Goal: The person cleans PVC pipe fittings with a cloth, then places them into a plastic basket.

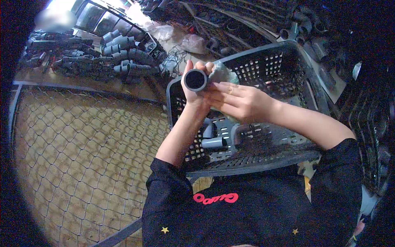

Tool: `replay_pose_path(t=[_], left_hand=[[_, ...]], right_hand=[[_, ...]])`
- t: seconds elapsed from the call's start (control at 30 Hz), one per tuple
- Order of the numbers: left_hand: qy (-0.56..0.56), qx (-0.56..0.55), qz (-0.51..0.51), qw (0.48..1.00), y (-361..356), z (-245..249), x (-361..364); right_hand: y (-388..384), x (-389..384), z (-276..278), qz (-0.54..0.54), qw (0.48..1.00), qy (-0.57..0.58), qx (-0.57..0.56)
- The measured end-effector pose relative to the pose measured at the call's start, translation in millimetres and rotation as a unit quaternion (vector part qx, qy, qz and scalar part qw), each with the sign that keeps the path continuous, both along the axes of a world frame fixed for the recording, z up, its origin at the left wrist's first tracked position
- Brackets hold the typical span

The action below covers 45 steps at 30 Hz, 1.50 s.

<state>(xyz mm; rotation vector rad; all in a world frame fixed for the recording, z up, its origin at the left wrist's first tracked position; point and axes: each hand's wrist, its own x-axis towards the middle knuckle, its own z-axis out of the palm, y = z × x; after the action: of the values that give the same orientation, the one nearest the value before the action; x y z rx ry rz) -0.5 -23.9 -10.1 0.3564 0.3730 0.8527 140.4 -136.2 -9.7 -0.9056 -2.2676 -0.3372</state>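
Observation:
My left hand (191, 97) is wrapped round a grey plastic pipe fitting (196, 89), whose round open end faces me. Against the fitting's right side, my right hand (246, 101) grips a pale green cloth (224, 74); its fingertips reach the fitting. Both hands are above a black perforated plastic crate (247, 169). Inside the crate lie a short grey fitting (212, 143) and a curved grey fitting (238, 133), partly in shadow. The far part of the held fitting is hidden by my hands and the cloth.
Wire mesh in a metal frame (82, 144) spreads out on the left. Beyond it lies a pile of grey pipe fittings (119, 48), with plastic bags (193, 43) beside it. More fittings (305, 24) stand at the upper right, near dark racks.

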Motion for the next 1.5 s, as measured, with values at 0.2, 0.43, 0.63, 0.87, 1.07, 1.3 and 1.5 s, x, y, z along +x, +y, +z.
replay_pose_path(t=[0.2,0.43,0.63,0.87,1.07,1.3,1.5], left_hand=[[-0.093,0.066,-0.053,0.992,9,-23,-6],[-0.039,0.004,0.001,0.999,0,-15,-9],[-0.092,0.053,-0.058,0.993,-4,-17,-2],[0.246,0.071,0.071,0.964,-9,-12,6],[0.405,0.251,0.121,0.871,-6,-2,10],[0.483,0.397,0.048,0.779,-2,1,5],[0.388,0.607,0.031,0.693,-6,3,7]], right_hand=[[-1,0,-2,0.014,0.997,0.069,-0.041],[-2,0,3,-0.005,0.990,0.115,-0.079],[-8,-1,4,-0.023,0.970,0.181,-0.162],[-7,-12,11,0.033,0.773,0.511,-0.375],[14,13,1,0.086,0.551,0.647,-0.520],[9,32,18,0.027,0.568,0.594,-0.569],[18,46,4,0.001,0.543,0.664,-0.514]])
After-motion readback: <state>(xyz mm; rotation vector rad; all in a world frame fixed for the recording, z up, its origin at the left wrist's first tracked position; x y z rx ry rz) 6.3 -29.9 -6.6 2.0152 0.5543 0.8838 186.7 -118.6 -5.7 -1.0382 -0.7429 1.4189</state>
